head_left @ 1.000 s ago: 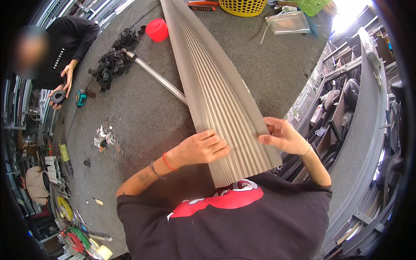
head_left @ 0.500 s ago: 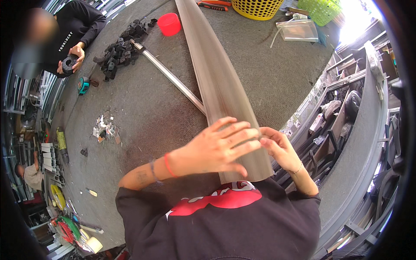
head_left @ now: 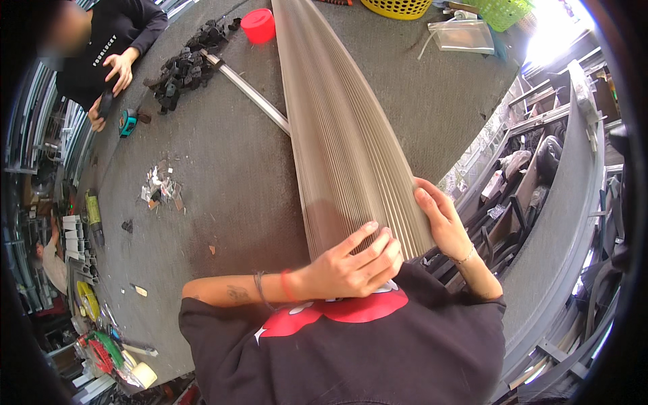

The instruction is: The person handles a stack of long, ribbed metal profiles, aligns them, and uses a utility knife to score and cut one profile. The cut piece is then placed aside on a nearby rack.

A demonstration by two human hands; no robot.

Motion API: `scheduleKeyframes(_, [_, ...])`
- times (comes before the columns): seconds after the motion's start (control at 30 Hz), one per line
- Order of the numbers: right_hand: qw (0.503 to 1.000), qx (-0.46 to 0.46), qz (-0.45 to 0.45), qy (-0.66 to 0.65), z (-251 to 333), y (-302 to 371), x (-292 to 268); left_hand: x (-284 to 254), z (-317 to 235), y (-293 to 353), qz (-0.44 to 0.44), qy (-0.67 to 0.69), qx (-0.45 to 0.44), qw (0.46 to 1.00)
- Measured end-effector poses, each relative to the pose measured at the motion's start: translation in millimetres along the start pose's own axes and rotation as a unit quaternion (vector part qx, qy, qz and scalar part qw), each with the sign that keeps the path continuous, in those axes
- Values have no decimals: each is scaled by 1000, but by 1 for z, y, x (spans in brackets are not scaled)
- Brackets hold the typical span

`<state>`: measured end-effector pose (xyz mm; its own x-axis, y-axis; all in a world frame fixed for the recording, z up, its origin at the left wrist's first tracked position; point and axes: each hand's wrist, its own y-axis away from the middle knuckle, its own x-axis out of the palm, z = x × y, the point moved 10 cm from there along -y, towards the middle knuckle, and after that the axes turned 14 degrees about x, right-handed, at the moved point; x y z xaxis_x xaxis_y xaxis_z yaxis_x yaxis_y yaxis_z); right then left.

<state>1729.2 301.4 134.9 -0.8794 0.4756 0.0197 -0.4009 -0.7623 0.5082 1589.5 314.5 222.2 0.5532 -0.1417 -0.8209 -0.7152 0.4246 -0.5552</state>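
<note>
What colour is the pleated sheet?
The sheet is greyish beige, with fine lengthwise pleat lines; the head view shows it.

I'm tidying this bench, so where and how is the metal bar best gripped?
Probably at mid-length, coming from the person's left and pinching across its narrow width. The metal bar lies slanted on the bench; its far end sits by the black pieces, and its near end reaches the left edge of the pleated sheet.
</note>
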Motion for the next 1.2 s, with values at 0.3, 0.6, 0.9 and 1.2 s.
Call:
scheduleKeyframes(0.3, [978, 118, 170, 40, -3, 12, 24, -2, -6, 12, -16, -39, 25, 999])
scheduleKeyframes(0.6, [964, 135, 227, -19, 0, 18, 53, 0, 9, 28, -24, -3, -93, 995])
scheduleKeyframes(0.9, [962, 162, 212, -66, 0, 26, 59, -11, 0, 18, -44, -93, -122, 987])
scheduleKeyframes(1.2, [964, 140, 221, -43, 6, 27, 65, -7, -7, 16, -21, -83, -21, 996])
